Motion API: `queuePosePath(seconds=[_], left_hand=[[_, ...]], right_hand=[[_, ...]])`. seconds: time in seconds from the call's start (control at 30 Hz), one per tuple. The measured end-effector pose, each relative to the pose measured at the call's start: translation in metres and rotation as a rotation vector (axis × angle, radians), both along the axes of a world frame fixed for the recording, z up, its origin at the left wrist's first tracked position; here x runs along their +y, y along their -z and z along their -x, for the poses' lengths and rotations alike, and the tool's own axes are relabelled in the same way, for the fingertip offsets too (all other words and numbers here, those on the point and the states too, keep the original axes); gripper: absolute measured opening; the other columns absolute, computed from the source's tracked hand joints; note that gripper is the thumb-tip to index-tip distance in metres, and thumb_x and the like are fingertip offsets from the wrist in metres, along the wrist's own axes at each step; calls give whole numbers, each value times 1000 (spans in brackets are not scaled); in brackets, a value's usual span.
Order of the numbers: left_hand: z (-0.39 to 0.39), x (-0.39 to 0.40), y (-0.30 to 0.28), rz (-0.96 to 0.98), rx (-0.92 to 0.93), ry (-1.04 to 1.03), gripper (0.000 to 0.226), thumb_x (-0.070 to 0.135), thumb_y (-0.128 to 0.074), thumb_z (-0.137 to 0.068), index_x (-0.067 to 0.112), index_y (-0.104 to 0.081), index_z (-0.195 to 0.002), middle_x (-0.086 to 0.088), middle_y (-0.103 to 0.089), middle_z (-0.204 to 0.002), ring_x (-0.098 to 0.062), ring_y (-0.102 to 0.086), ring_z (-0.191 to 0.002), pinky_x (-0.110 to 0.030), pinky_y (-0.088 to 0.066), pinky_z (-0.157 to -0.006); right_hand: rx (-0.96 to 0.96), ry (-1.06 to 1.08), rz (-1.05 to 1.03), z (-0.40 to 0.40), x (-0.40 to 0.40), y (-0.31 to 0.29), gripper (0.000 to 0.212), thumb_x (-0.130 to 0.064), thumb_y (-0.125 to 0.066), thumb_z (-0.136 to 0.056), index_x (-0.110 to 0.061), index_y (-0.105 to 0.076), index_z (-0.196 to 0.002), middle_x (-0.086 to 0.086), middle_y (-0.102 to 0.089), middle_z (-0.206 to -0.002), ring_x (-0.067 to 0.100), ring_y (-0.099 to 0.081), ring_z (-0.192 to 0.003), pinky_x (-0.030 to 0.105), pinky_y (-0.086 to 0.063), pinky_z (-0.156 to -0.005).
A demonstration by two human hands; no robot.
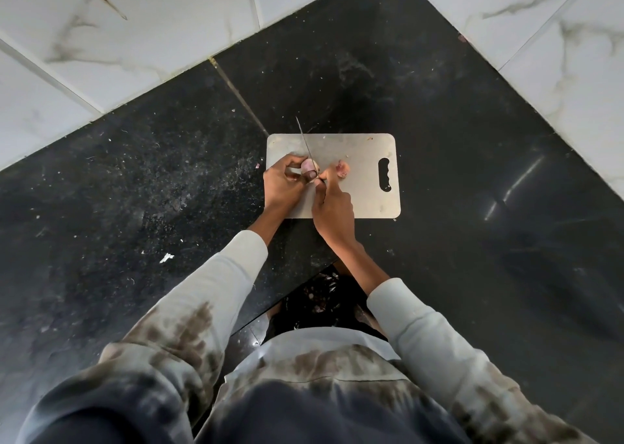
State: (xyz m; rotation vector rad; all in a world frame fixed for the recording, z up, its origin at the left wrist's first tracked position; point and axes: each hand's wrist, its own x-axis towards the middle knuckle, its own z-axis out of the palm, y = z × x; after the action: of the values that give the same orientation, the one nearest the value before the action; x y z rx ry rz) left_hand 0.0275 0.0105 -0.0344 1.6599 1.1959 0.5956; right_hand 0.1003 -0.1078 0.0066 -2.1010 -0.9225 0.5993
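A grey cutting board (361,190) lies on a black stone counter (456,160). On its left part my left hand (282,187) grips a small pinkish onion piece (309,166). My right hand (332,212) grips a knife whose thin blade (303,138) points away from me, resting against the onion piece. The knife's handle is hidden in my fist. Another small pinkish piece (341,169) lies on the board just right of the blade.
White marble-look wall tiles (135,21) close the counter's corner at left and right. Small peel scraps (166,258) dot the counter at left. A black bag with peelings (320,298) sits below the counter edge near my body.
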Motion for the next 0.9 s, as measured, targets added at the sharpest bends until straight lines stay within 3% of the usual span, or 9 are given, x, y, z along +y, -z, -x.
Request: queuePosePath(seconds=[0.13,0.23,0.37,0.5,0.63,0.77,0.9], left_hand=[[-1,-3,1,-29,28,63,32,16,-91,-82,20,-79,-111,14,-78,-102,0,-73,-94,-23,-62,-85],[-1,-6,-1,-19,26,41,32,17,-90,-83,21,-79,-113,16,-78,-102,3,-72,-92,-25,-63,-85],[-2,-3,-1,-21,24,8,20,21,-85,-91,19,-78,-110,22,-73,-93,13,-68,-83,-12,-57,-78],[-2,1,-1,-22,56,24,20,17,-85,-90,19,-78,-108,23,-73,-91,15,-68,-83,-9,-55,-78],[0,3,1,-29,79,33,26,11,-85,-85,23,-77,-107,21,-74,-92,12,-69,-85,-20,-61,-85],[0,3,-2,-37,76,48,25,9,-85,-88,17,-77,-110,21,-72,-91,18,-67,-83,-6,-54,-81],[0,3,-3,-48,107,57,30,5,-83,-86,17,-76,-112,15,-74,-94,14,-68,-85,-8,-54,-81]], right_hand=[[91,32,71,-8,5,1,29,-20,-41,-111,-21,-39,-139,7,-66,-78,32,-67,-72,37,-44,-60],[173,62,48,-8,5,5,43,-23,-39,-113,-20,-29,-154,3,-66,-81,26,-67,-71,39,-50,-63],[239,84,1,-8,5,6,51,-24,-37,-114,-19,-21,-162,-3,-64,-82,13,-63,-67,18,-45,-53],[253,85,51,-10,3,9,58,-28,-38,-114,-23,-13,-166,2,-66,-83,23,-67,-73,41,-53,-68],[217,59,74,-11,-3,10,60,-27,-39,-113,-25,-12,-166,4,-64,-76,23,-64,-66,42,-50,-62],[196,25,34,-13,7,6,33,-20,-40,-112,-18,-37,-145,4,-66,-77,28,-65,-66,50,-55,-65],[190,31,36,-12,16,6,15,-18,-40,-110,-19,-41,-125,8,-68,-84,36,-67,-71,51,-53,-65]])
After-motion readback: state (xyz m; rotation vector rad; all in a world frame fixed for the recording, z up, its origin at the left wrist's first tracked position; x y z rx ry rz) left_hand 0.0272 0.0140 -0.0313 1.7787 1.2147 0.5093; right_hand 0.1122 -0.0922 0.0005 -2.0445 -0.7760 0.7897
